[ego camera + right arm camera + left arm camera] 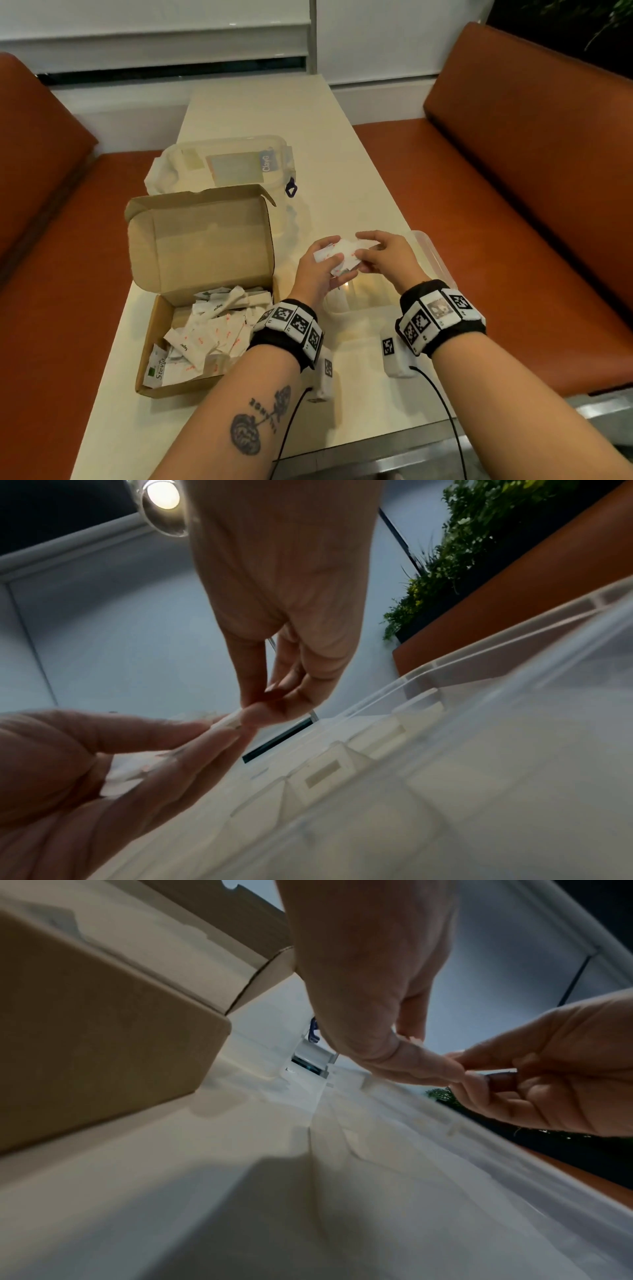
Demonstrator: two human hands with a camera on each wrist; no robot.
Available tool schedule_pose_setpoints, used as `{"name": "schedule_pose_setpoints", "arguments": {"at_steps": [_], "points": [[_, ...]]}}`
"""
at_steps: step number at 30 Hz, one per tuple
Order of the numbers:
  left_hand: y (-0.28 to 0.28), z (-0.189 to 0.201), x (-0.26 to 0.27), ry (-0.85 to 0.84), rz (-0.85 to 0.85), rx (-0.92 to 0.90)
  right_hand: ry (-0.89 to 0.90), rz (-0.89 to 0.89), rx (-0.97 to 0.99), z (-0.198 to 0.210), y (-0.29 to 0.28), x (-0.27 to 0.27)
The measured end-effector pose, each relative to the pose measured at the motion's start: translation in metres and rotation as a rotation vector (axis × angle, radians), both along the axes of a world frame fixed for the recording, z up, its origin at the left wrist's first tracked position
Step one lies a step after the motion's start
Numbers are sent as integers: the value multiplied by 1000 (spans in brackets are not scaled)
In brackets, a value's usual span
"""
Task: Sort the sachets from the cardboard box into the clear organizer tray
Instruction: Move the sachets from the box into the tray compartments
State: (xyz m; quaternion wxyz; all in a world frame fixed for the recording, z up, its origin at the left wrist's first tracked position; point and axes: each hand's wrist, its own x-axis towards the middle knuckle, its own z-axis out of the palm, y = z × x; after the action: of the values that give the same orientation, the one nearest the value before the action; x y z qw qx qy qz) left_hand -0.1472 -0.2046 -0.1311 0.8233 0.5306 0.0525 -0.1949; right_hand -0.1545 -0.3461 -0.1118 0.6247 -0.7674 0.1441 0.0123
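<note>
The clear organizer tray is largely hidden behind both hands and wrists; its compartments cannot be made out. The print on the held sachets is too small to read. The left hand grips a small bunch of these white sachets, fingers curled round them, above the tray's 9 o'clock edge. The right hand pinches the same bunch from 3 o'clock, thumb and fingertips narrow. The cardboard box sits open at 9 o'clock of the hands, many sachets heaped inside. Beyond it, at 12 o'clock, a lidded plastic container rests on the table.
</note>
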Motion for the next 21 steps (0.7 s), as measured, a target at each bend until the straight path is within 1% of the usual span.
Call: {"name": "schedule_pose_setpoints", "arguments": {"at_steps": [2,6,12,18,21], "points": [[-2,-1,-1,-5,12,5,12,47,-16,1,-4,-1],[-7,2,0,-21,47,48,-14,50,-112,3,-11,2],[-15,0,0,-20,152,64,-8,113,-214,7,-24,16],[-16,-5,3,-26,234,93,8,183,-234,3,-25,23],[-18,-5,6,-36,282,105,-17,134,-260,4,-32,25]]}}
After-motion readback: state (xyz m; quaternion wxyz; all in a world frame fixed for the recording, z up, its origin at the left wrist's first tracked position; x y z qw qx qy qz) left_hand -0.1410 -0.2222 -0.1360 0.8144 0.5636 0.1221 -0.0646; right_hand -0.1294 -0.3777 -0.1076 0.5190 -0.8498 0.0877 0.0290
